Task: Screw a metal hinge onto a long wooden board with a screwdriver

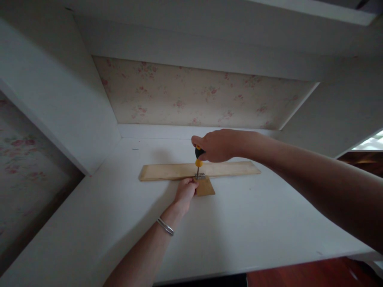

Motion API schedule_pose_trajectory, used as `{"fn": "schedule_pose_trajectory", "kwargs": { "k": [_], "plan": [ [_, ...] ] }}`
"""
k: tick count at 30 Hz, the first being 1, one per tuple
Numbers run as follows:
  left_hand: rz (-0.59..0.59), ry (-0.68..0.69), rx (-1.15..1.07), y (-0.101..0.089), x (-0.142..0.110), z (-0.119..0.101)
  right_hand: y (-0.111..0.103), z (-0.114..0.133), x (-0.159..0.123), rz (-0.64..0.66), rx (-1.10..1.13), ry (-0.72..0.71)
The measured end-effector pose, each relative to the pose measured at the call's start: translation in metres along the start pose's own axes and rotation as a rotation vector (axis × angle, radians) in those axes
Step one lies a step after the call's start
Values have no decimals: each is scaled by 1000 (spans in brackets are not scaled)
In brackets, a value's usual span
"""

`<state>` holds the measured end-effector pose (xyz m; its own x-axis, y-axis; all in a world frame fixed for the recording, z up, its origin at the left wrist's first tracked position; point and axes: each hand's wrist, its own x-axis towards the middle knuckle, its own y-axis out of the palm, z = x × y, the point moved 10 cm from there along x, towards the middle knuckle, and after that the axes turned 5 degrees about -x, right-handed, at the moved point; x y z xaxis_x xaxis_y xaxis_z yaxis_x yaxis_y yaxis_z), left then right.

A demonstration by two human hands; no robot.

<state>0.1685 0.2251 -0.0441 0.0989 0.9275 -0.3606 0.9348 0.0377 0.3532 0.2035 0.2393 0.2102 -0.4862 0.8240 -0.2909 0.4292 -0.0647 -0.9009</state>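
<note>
Right hand (220, 146) closed round the black-and-yellow handle of a screwdriver (198, 163), shaft pointing down, tip at a small silver metal hinge (201, 175). Hinge sits where a long, pale wooden board (166, 172), lying left to right on the white tabletop (254, 227), meets a short tan wooden piece (206, 187) on its near side. Left hand (184, 194) grips the short piece's left edge.

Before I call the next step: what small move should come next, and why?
Probably a slight turn of the screwdriver by the right hand, shaft kept near upright. Its tip appears to sit at the metal fitting where the small wooden piece meets the long board, and the left hand grips the small piece's edge. Any screw is too small to make out.
</note>
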Motion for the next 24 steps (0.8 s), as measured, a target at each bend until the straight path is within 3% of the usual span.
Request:
{"fn": "schedule_pose_trajectory", "kwargs": {
  "k": [4,9,15,20,24],
  "plan": [
    [14,18,-8,0,0,0,-8,-10,-2,-50,-109,105],
    [35,37,-13,0,3,1,1,0,-6,50,57,-18],
    [33,35,1,0,2,0,-11,-2,-1,-90,-122,71],
    [7,22,10,-1,1,0,-2,5,-3,43,-3,20],
    [16,13,-6,1,-1,-2,-10,-1,-4,-52,-130,70]
  ]
}}
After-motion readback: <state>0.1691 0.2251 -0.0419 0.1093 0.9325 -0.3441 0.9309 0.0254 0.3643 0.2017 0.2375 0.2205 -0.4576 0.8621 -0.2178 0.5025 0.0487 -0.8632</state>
